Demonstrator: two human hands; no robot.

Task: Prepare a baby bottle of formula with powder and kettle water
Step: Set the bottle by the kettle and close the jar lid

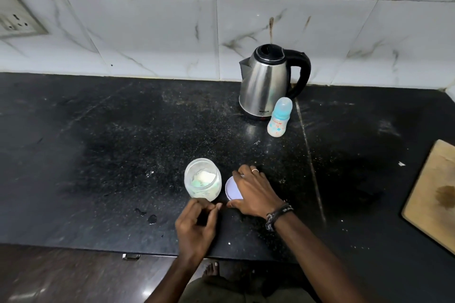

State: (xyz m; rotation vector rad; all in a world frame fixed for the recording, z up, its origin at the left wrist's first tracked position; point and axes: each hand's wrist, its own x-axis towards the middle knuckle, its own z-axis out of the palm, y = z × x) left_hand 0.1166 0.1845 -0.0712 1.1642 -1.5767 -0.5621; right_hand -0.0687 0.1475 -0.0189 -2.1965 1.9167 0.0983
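Head view: a black speckled countertop (103, 130) is seen from above, backed by a white marble-patterned tiled wall (160, 32). An open clear jar (202, 178) stands near the front edge, with white powder and something pale green visible inside; the green item cannot be identified through the blur. Just right of the jar a white lid (232, 189) lies flat on the counter. The right hand (254, 190) is laid palm-down over the lid, fingers spread and curved around its far rim, thumb at its near edge; a ring is worn on one finger and dark bands on the wrist. The left hand (197, 226) is held just in front of the jar, fingers curled loosely with thumb and fingertips close together; nothing is seen held in it. A stainless steel kettle (264, 83) with black handle and lid stands at the back by the wall. The baby bottle (279, 118), capped, with a blue collar, stands upright just in front and to the right of the kettle, well apart from both hands. A wooden board (433, 194) is partly visible at the right edge. A wall socket (17, 19) is seen at upper left.
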